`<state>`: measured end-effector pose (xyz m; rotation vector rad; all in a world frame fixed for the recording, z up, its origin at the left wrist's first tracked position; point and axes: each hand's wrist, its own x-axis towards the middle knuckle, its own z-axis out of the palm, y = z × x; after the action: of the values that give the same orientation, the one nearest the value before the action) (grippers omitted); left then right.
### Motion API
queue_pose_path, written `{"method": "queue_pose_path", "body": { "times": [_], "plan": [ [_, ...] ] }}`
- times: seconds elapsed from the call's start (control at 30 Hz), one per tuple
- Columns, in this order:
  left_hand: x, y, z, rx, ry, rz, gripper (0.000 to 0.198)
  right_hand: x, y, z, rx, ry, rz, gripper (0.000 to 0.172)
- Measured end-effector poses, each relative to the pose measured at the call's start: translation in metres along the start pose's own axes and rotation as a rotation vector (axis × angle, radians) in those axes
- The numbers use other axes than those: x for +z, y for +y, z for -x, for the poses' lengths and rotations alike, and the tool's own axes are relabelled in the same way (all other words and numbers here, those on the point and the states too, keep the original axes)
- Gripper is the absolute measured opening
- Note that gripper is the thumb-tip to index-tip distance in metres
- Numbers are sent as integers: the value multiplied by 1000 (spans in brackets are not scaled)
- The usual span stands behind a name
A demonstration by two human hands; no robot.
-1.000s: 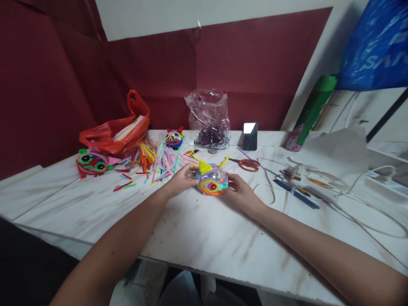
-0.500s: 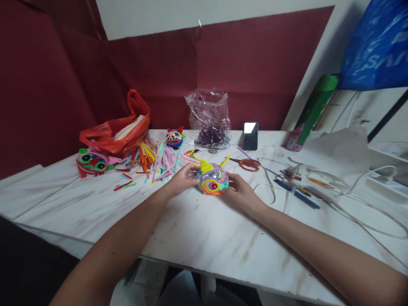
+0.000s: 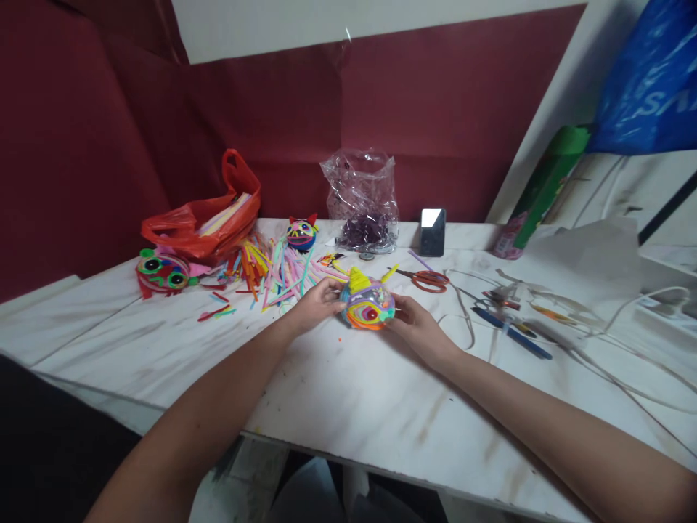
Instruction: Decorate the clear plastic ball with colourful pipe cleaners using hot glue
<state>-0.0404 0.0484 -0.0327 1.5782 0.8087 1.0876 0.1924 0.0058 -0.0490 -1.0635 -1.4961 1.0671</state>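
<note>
Between my two hands is a round pipe-cleaner animal ball [image 3: 368,305], clear on top, with a ringed eye, an orange lower edge and two yellow ear-like pieces. One yellow piece is a filled cone; the other looks like a thin stick. My left hand [image 3: 321,303] grips the ball's left side, fingers curled behind it. On the opposite side my right hand [image 3: 417,323] holds it with thumb and fingers. Just behind the right hand lie orange-handled scissors [image 3: 430,281]. Loose pipe cleaners [image 3: 286,280] are heaped beyond the left hand.
A finished-looking ball with cat ears [image 3: 302,232] and a green-eyed one [image 3: 163,272] sit by a red plastic bag [image 3: 204,225]. Behind stand a clear bag [image 3: 364,207] and a phone [image 3: 432,232]. Cables and a blue pen-like tool [image 3: 512,333] lie right; a green can [image 3: 541,192] stands there.
The camera view has shifted slightly, moving the scene a little to the right. Both hands keep their hold on the ball, which looks almost unchanged in pose.
</note>
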Motion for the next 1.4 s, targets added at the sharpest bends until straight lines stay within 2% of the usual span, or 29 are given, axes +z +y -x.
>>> {"method": "queue_pose_path", "body": {
  "times": [0.17,0.4,0.6,0.73,0.87,0.97,1.03,1.1,1.17,1.27,1.3,1.33,1.4],
  "plan": [
    [-1,-3,0,34,18,-54,42,-2,5,-2,23,18,-49,43],
    [3,3,3,60,9,-69,44,-5,9,-5,46,-5,-91,41],
    [13,3,3,46,85,-73,42,-3,8,-3,28,-4,-58,44],
    [14,0,2,56,114,-19,46,-2,8,-1,38,0,-53,42],
    [10,0,3,0,82,36,55,-2,7,-2,38,11,-54,42],
    [12,0,4,33,102,-19,55,1,6,-3,19,44,6,43],
    [15,0,5,34,119,-73,64,3,5,-1,-12,75,73,45],
    [19,-1,7,-10,110,-85,79,5,6,4,-70,78,141,49],
    [22,-1,9,-55,113,-64,85,6,6,9,-136,50,206,47],
    [20,0,9,-102,129,-3,81,4,-12,14,-266,63,393,23],
    [18,0,8,-113,123,22,79,3,-25,14,-348,78,481,14],
    [17,1,7,-124,111,46,79,2,-42,15,-487,80,573,14],
    [15,3,6,-150,90,79,79,3,-79,23,-783,-54,651,23]
  ]
}}
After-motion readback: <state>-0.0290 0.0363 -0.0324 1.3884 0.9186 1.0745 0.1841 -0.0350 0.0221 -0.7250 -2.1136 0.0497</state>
